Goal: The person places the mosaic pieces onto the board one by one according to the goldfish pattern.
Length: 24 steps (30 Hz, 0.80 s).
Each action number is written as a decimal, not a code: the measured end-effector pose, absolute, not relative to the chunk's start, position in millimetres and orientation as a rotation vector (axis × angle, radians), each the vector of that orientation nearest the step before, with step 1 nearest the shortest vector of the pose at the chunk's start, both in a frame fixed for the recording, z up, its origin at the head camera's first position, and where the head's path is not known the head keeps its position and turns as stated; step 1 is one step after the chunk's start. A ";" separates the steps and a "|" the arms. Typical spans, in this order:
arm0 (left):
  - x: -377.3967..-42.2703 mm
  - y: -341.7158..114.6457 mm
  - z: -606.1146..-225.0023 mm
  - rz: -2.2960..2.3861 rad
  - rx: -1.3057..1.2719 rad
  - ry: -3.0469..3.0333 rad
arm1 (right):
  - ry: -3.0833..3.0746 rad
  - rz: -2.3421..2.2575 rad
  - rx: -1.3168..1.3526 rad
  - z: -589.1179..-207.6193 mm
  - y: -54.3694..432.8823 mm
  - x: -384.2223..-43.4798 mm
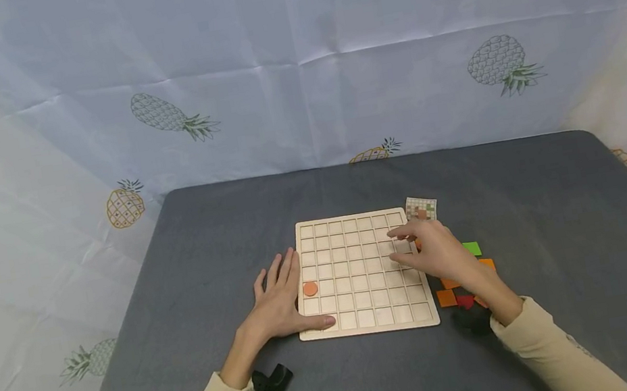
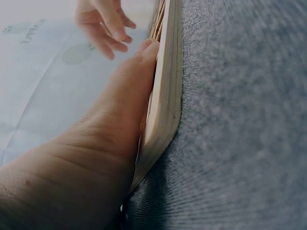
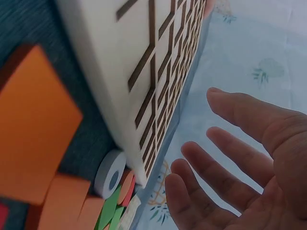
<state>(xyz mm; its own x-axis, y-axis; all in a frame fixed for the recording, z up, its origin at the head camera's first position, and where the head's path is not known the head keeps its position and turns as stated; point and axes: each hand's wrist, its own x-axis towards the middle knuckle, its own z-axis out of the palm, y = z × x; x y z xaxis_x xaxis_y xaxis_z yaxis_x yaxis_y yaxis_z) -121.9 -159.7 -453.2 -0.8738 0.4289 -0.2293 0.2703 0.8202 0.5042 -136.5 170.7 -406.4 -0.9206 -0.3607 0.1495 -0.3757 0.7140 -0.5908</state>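
Note:
A light wooden grid board [image 1: 368, 331] lies on the dark grey tabletop, with one orange disc [image 1: 310, 289] in its left column. My left hand [image 1: 278, 307] rests at the board's left edge, fingers spread along the side and thumb lying over the front left corner. Over the right edge of the board hovers my right hand [image 1: 429, 249], thumb and fingers apart with nothing between them. The right wrist view shows its fingers [image 3: 206, 170] loosely bent above the grid. A small card printed with a coloured grid pattern [image 1: 421, 206] lies beyond this hand.
Right of the board lie several loose pieces, partly hidden by the right arm: orange squares [image 1: 447, 298], a red piece [image 1: 465, 302] and a green piece [image 1: 472, 249]. A pale round piece with a dark centre [image 3: 110, 173] sits beside the board. Pineapple-print cloth [image 1: 301, 115] hangs behind.

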 end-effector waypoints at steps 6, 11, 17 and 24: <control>-122.8 -159.0 -452.4 0.680 0.516 2.655 | -2.900 1.006 0.575 -408.6 187.2 -134.9; -125.0 -159.8 -451.7 0.672 0.518 2.653 | -2.949 0.989 0.511 -408.1 198.7 -131.8; -127.0 -160.7 -452.9 0.642 0.535 2.671 | -2.957 0.970 0.475 -411.9 208.7 -129.3; -125.1 -159.0 -455.5 0.560 0.542 2.698 | -2.977 0.935 0.456 -418.5 210.4 -131.5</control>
